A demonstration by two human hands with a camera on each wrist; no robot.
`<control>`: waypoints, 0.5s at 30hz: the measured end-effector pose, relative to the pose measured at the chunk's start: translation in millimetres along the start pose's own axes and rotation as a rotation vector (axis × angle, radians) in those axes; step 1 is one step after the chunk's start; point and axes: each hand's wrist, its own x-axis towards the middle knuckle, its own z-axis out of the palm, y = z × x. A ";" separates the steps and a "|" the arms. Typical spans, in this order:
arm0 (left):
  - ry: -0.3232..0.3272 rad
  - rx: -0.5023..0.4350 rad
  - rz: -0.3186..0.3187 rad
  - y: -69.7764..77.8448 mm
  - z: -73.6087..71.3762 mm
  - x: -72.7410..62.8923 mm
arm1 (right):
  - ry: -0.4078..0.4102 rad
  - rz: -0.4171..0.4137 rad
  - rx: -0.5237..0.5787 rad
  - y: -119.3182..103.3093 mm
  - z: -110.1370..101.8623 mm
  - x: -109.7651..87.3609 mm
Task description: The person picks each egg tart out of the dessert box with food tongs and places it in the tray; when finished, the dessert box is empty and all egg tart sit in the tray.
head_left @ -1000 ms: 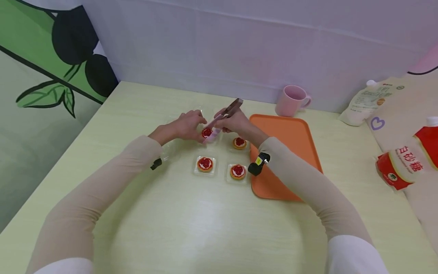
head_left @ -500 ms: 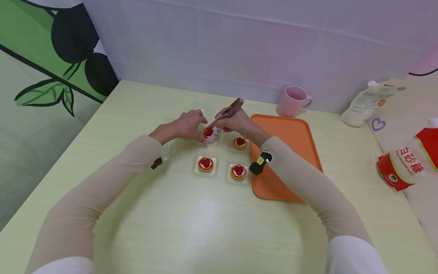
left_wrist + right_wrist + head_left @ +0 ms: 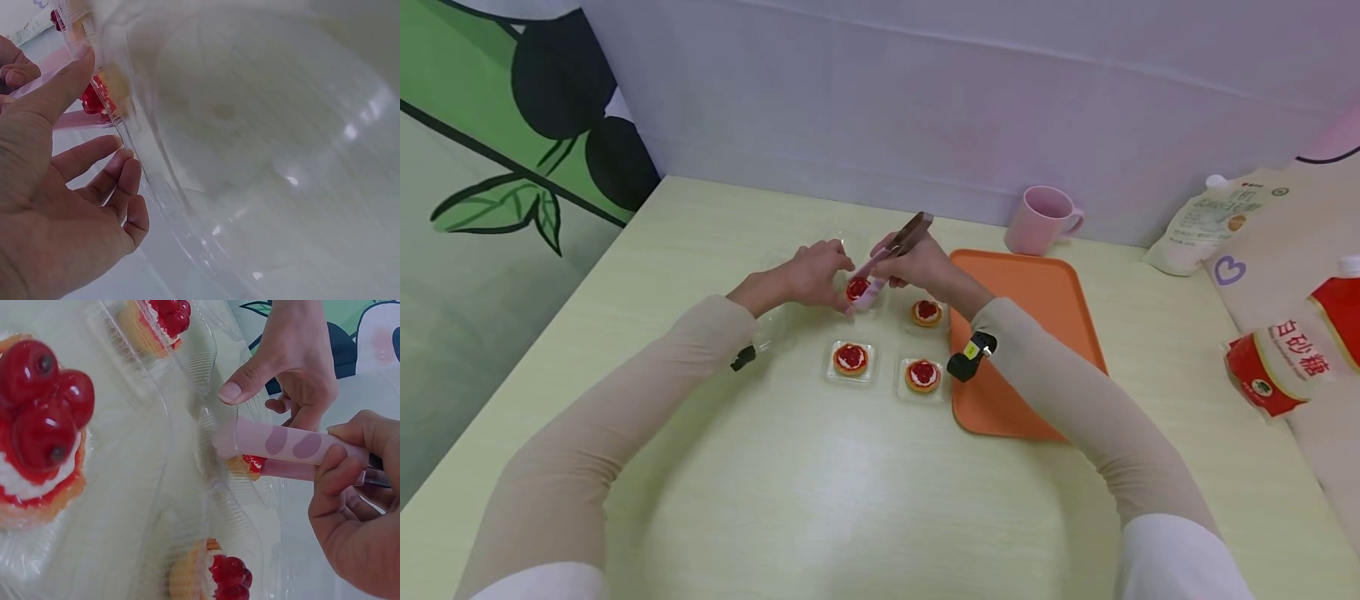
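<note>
In the head view my right hand (image 3: 917,265) holds pink tongs (image 3: 868,271) with a shiny metal handle end. In the right wrist view the tongs' spotted arms (image 3: 290,441) reach into a clear box, one on either side of a small tart with red fruit (image 3: 253,464); their tips are partly hidden. My left hand (image 3: 812,275) is at this box's left side, its thumb and forefinger at the rim of the clear plastic box (image 3: 128,134). The remaining fingers curl loosely. Through the plastic, the tart's red topping (image 3: 95,97) shows between thumb and forefinger.
More red-topped tarts stand nearby in clear boxes: a near left tart (image 3: 850,359), a near right tart (image 3: 922,376) and a far right tart (image 3: 927,313). An orange tray (image 3: 1022,350) lies under my right forearm. Behind are a pink mug (image 3: 1037,223) and a pouch (image 3: 1202,221); a sugar bag (image 3: 1292,358) is right.
The tongs and the tart between their arms have shifted slightly to the right in the head view. My left hand stays at the box, and my right hand keeps holding the tongs.
</note>
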 end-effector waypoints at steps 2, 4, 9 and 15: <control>-0.002 -0.004 -0.005 0.5 0.2 0.6 | 0.002 -0.003 -0.007 -1.5 -1.0 -1.1; -0.003 -0.004 -0.005 0.8 0.4 1.3 | 0.006 -0.012 -0.008 -3.2 -2.8 -2.6; -0.002 0.004 -0.009 0.3 1.1 2.2 | 0.030 -0.037 -0.002 -9.0 -11.3 -8.4; -0.008 0.002 -0.031 0.5 2.0 3.1 | 0.066 -0.056 0.016 -17.0 -30.2 -18.7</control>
